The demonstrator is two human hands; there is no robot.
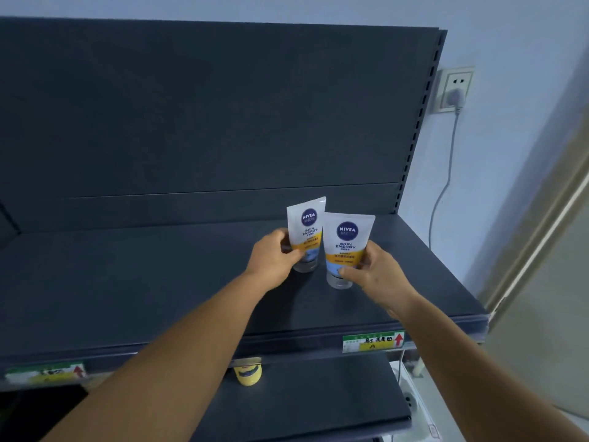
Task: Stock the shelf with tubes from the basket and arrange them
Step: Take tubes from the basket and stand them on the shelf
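Two white tubes stand cap-down on the dark grey shelf [159, 275], right of centre and about midway between its near lip and the back panel [191, 106].

Left tube [306, 232]: upright, tilted slightly right at the top, blue round logo, orange band, clear cap on the shelf surface. The left hand [274, 260] grips it low on its left side, fingers curled behind, thumb across the front near the orange band.

Right tube [346, 247]: same print, standing nearer than the left tube and overlapping its right edge in view; whether the two touch cannot be told. The right hand [373, 269] holds it by the lower right side, thumb pressed on the blue band just above the cap, fingers wrapped behind.

Both forearms reach in from the near edge.

Green and yellow price labels: one [373, 341] on the shelf's front rail at right, another [44, 373] at left, blurred. A yellow item [248, 374] sits on the lower shelf [302, 403]. A wall socket [454, 89] with a plugged cable is on the far right wall.
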